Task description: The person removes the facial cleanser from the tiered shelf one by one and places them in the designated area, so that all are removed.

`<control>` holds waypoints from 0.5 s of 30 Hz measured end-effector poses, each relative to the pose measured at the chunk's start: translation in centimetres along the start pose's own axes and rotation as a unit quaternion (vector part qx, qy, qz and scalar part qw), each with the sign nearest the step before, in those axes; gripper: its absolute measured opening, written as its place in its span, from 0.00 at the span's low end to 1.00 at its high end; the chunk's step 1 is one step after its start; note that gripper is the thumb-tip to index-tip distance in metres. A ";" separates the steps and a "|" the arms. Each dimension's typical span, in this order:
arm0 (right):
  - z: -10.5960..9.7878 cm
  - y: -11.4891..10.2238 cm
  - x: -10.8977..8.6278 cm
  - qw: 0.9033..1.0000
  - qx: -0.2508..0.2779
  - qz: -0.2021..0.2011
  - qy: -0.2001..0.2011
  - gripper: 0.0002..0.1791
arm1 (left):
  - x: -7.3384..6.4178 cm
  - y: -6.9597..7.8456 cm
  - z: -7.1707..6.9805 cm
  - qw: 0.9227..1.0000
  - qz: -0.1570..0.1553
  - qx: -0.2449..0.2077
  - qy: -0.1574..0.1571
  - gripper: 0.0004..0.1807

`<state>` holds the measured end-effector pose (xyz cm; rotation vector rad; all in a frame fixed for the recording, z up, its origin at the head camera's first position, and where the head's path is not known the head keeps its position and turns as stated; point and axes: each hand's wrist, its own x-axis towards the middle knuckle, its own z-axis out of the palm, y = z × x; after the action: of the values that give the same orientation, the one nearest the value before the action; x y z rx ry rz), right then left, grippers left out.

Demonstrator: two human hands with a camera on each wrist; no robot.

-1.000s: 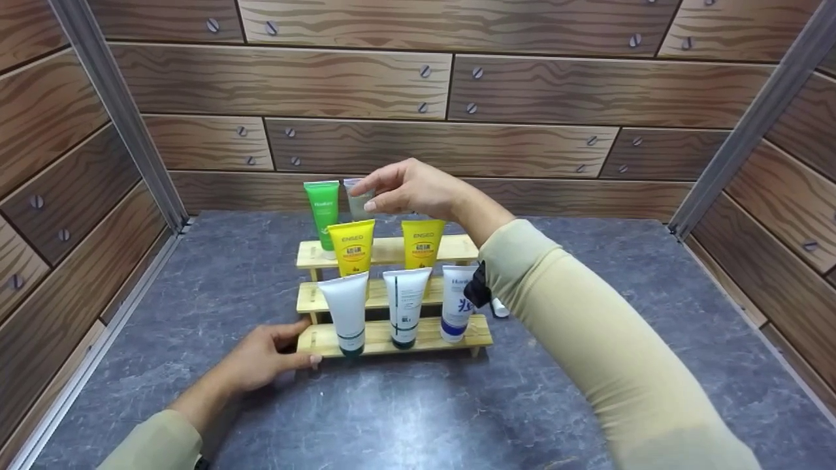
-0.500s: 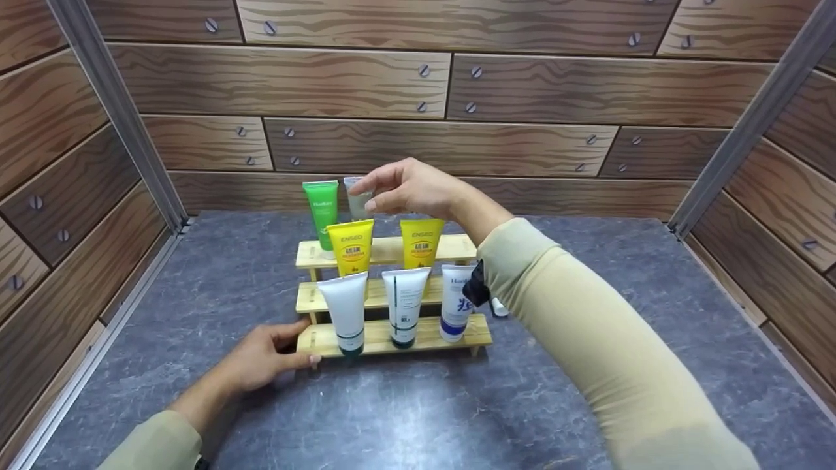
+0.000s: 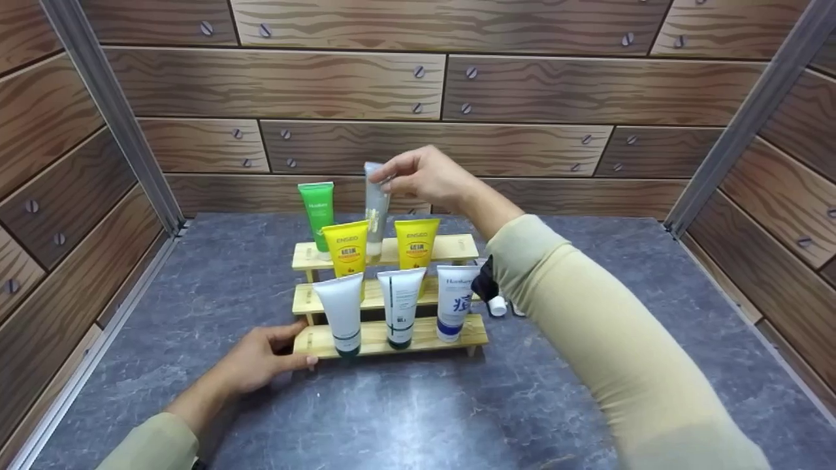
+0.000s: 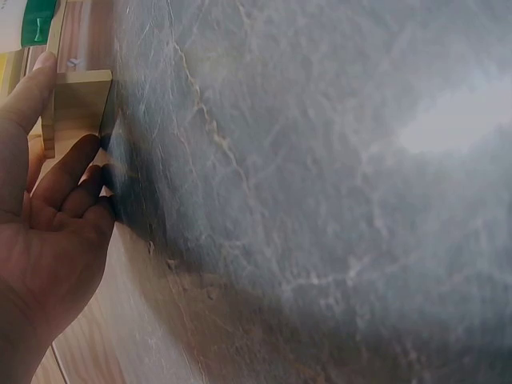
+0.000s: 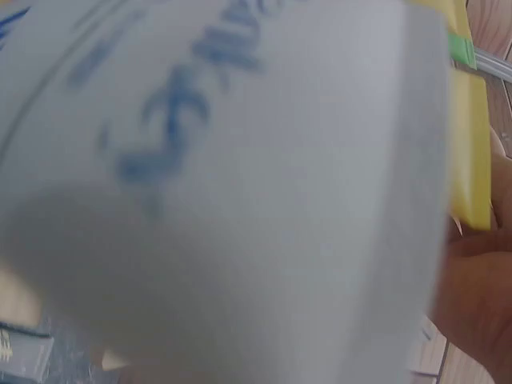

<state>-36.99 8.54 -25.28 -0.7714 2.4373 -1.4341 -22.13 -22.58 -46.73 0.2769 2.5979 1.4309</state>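
Observation:
A three-step wooden rack [image 3: 457,248] stands on the dark table. My left hand [image 3: 258,359] grips the left end of its lowest step, thumb in front; the left wrist view shows the hand [image 4: 64,208] around that end. My right hand [image 3: 434,179] pinches the top of a translucent grey tube [image 3: 377,205]. This tube is upright over the top step, right of a green tube [image 3: 318,215]; I cannot tell whether its cap touches the wood. In the right wrist view, a white tube with blue writing [image 5: 280,200] hides most of the work, and only part of the hand [image 5: 480,296] shows.
Two yellow tubes [image 3: 346,248] stand on the middle step. Along the lowest step are two white tubes with dark green caps [image 3: 400,307] and a blue-banded white tube [image 3: 455,303]. White-capped items [image 3: 498,306] lie right of the rack, partly behind the right sleeve. Wood-patterned walls [image 3: 353,85] enclose the table.
My right hand has moved right and slightly up with the grey tube, which now shows at nearly full length above the top step. My left hand keeps its place on the rack.

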 end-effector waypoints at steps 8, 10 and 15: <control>-3.5 0.5 -1.1 0.994 0.005 -0.032 0.108 0.12 | 0.0 0.2 0.1 1.000 0.006 -0.003 -0.003 0.44; -4.6 0.7 -1.5 0.990 0.001 -0.037 0.135 0.12 | 0.0 0.2 0.1 1.000 0.009 -0.003 -0.004 0.44; -7.1 1.5 -2.8 0.982 0.033 -0.038 0.184 0.12 | -0.1 0.0 0.0 1.000 0.012 0.005 -0.002 0.43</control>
<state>-38.15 15.92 -23.21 -0.6391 2.6291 -1.8190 -22.02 -22.60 -46.69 0.3126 2.6073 1.4242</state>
